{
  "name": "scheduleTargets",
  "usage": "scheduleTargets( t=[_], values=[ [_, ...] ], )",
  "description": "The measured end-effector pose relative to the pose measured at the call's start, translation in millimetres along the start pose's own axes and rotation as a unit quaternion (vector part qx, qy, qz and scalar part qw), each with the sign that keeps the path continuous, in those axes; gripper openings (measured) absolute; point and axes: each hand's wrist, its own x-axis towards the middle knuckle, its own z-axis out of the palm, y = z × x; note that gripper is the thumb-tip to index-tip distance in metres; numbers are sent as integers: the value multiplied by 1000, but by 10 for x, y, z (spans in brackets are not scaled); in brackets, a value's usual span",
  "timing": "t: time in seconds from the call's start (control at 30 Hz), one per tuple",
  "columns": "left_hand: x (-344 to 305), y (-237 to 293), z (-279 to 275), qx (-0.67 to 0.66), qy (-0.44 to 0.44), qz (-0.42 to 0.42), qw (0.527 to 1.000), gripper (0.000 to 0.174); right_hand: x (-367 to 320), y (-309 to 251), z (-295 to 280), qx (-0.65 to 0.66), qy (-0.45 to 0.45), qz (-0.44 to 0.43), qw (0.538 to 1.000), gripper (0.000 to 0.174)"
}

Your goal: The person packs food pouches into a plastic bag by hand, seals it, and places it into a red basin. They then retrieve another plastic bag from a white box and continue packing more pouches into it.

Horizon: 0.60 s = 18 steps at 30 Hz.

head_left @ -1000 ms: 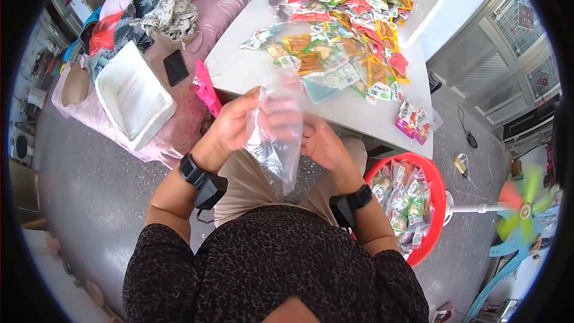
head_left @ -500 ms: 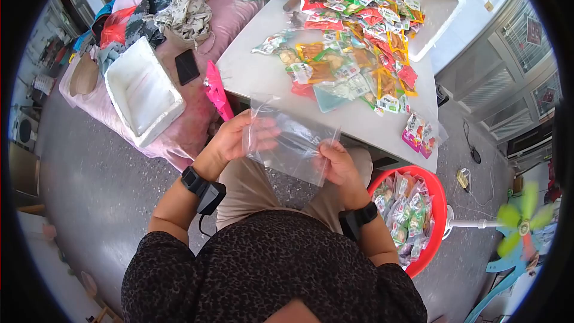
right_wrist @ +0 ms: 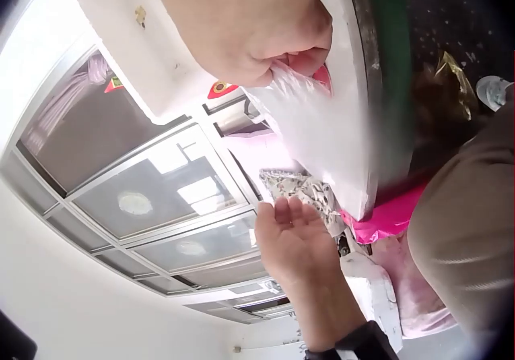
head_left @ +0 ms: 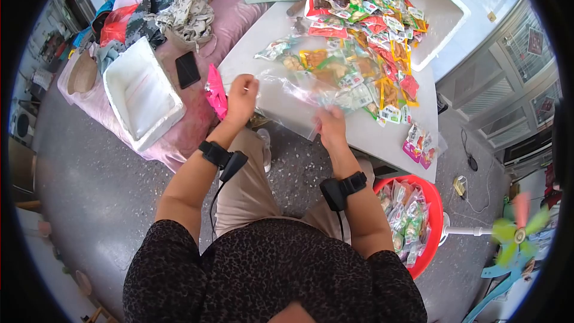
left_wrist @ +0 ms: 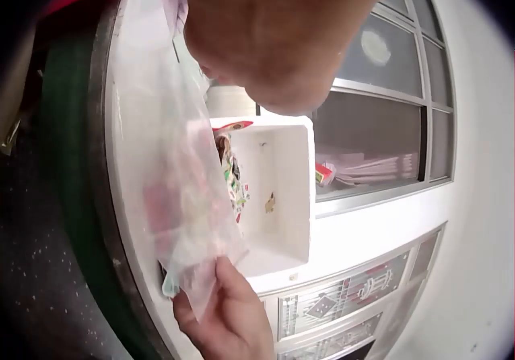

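A clear plastic bag [head_left: 293, 93] stretches over the front of the table [head_left: 376, 140]. My right hand [head_left: 330, 125] pinches its near right corner between thumb and fingers; the left wrist view shows the same grip by the right hand [left_wrist: 229, 316] on the bag [left_wrist: 189, 191]. Just beyond the bag's left end is my left hand [head_left: 242, 98]. In the right wrist view the left hand [right_wrist: 299, 243] is apart from the bag [right_wrist: 310, 126], palm showing, fingers relaxed and holding nothing. Colourful sealed food packets [head_left: 359, 30] lie in a heap behind the bag.
A white foam box [head_left: 445, 6] lies tilted behind the heap. Filled bags fill a red tub [head_left: 436, 221] right of the legs. A pink bag [head_left: 216, 93] hangs near the left hand. Another foam box [head_left: 146, 98] and a phone [head_left: 188, 70] rest on the bed. A fan [head_left: 519, 236] stands far right.
The left hand has let go of the bag and moved up a little. The right hand has carried the bag forward, from above the lap to over the table edge.
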Motion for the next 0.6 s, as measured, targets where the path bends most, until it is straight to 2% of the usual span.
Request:
scheduleTargets(
  t=[0.07, 0.1, 0.2, 0.3, 0.5, 0.6],
  values=[
    [-167, 9, 162, -4, -141, 75, 987, 13, 66, 68, 103, -6, -12, 2, 1000, 7],
    [-271, 13, 268, -20, -186, 54, 981, 13, 100, 91, 138, -9, -17, 2, 1000, 8],
    [-326, 228, 421, -30, -304, 72, 949, 15, 229, 187, 202, 1, -66, 0, 998, 13],
    [-358, 5, 634, -117, -304, -5, 945, 18, 142, 129, 241, 55, -75, 33, 995, 17],
    [-328, 118, 633, -20, -320, 32, 947, 21, 92, 40, 111, 83, -163, 46, 982, 22],
    [-381, -18, 704, 59, -278, 50, 958, 20, 160, 157, 37, 63, -135, 36, 988, 24]
  ],
)
